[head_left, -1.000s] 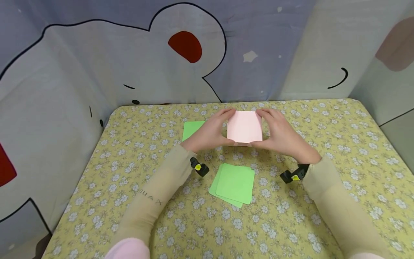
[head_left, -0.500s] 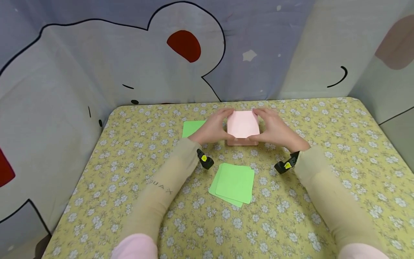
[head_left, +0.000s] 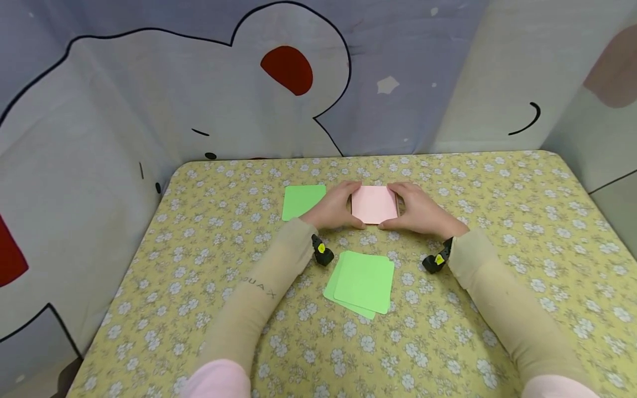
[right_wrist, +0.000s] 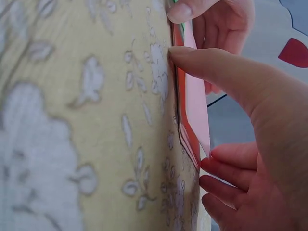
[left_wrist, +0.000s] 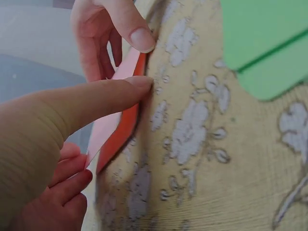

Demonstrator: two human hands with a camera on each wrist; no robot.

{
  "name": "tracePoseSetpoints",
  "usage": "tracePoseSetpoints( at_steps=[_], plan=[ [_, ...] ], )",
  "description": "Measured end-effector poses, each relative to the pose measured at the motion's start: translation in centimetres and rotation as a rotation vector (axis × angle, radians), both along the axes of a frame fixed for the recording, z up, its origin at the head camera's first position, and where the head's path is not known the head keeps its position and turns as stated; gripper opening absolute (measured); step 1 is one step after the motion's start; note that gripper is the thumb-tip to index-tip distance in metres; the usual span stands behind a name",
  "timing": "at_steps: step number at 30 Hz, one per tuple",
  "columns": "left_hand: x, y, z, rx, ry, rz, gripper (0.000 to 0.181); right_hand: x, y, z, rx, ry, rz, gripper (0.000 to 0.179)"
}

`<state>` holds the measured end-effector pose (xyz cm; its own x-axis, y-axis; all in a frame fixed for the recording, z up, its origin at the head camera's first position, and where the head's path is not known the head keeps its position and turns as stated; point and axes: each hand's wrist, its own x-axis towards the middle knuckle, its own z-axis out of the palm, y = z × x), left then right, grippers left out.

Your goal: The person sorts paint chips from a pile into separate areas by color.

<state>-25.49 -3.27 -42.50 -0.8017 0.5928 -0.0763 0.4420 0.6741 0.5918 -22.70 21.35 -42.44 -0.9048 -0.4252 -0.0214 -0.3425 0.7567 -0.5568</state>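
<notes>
Both hands hold a pink square card (head_left: 375,205) flat near the back of the table, thumbs at its near edge and fingers at its far corners. My left hand (head_left: 335,205) grips its left side, and my right hand (head_left: 420,209) grips its right side. In the left wrist view an orange-red layer (left_wrist: 122,126) shows just under the pink sheet (left_wrist: 103,133), close to the tablecloth. The right wrist view also shows the pink card (right_wrist: 196,101) slightly bowed above that layer (right_wrist: 189,126). How many cards lie beneath cannot be told.
Two overlapping green square cards (head_left: 363,283) lie nearer the front, between the forearms. Another green card (head_left: 302,200) lies left of my left hand, partly covered by it. A floral yellow tablecloth (head_left: 189,265) covers the table, with a patterned curtain (head_left: 199,94) behind.
The pink card has come down toward the table in both hands. Half a second ago another pink card showed beneath its near edge; now the upper one covers it. The green cards have stayed put.
</notes>
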Motion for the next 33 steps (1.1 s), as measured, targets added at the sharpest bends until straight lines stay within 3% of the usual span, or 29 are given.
tracePoseSetpoints(
  at_steps=[10,22,33],
  plan=[
    [0.00,-0.17,-0.48,0.033,-0.039,0.021,0.108,-0.46,0.28,0.01,-0.002,0.022,0.029,0.100],
    [-0.43,0.45,-0.70,0.023,0.005,0.016,0.102,-0.80,0.52,-0.05,0.013,0.017,0.002,0.103],
    [-0.35,0.71,-0.78,0.021,-0.002,0.032,0.103,-0.77,0.31,0.05,0.012,-0.002,-0.005,0.106]
  ],
)
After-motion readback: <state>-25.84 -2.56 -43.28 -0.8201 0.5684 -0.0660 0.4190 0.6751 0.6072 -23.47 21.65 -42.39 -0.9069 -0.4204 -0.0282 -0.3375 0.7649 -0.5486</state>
